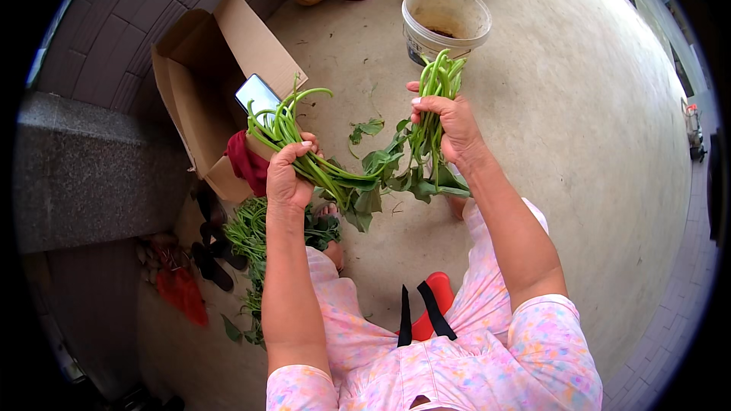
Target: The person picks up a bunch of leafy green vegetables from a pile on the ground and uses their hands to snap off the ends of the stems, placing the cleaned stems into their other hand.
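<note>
My left hand (290, 174) is closed around a bunch of long green leafy stems (285, 125), their cut ends pointing up and left. In my right hand (451, 125) is a second bunch of green stems (437, 83), held upright below the white bucket's rim. The dark green leaves (365, 200) of both bunches hang and meet between my hands. More leafy stems (248, 228) lie in a pile on the floor, partly hidden by my left forearm. A few loose leaves (367, 128) rest on the concrete floor ahead.
An open cardboard box (191, 85) stands at left, a smartphone (257, 94) and dark red cloth (246, 162) at its near side. A white plastic bucket (446, 17) is ahead. Black slippers (211, 265) and a red mesh bag (181, 294) lie lower left. A red stool (437, 297) shows between my legs.
</note>
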The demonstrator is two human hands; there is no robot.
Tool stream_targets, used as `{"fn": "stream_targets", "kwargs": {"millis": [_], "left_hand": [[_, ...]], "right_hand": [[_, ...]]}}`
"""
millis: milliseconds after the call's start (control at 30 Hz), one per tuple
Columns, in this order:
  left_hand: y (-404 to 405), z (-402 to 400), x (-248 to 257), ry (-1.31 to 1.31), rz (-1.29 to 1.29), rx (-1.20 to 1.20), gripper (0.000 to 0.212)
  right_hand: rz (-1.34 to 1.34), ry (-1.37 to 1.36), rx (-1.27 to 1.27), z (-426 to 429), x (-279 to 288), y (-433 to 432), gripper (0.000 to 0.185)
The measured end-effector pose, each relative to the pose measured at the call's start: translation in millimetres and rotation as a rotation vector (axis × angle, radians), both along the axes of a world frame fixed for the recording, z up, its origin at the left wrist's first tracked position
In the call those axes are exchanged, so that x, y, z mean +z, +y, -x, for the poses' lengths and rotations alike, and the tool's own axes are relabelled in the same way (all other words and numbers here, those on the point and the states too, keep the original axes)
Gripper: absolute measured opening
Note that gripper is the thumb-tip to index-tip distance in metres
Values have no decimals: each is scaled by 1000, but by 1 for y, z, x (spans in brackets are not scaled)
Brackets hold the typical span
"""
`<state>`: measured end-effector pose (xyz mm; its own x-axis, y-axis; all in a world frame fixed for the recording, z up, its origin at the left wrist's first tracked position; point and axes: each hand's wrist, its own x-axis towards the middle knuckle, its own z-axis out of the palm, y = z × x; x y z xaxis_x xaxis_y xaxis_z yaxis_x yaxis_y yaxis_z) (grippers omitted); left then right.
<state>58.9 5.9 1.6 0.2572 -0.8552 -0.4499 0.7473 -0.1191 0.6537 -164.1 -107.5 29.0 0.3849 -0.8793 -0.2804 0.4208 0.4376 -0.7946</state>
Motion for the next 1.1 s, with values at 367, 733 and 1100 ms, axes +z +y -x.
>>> {"fn": "stream_targets", "kwargs": {"millis": [367,733,1100], "left_hand": [[-6,27,5,-158,43,-148,15],[-12,49,13,-255,-23,-123,23],[-12,51,7,-324,1,-190,27]], "right_hand": [[-58,19,82,-20,-15,17,5],[-64,48,143,-33,-24,30,14],[-26,62,187,-37,-25,34,11]]}}
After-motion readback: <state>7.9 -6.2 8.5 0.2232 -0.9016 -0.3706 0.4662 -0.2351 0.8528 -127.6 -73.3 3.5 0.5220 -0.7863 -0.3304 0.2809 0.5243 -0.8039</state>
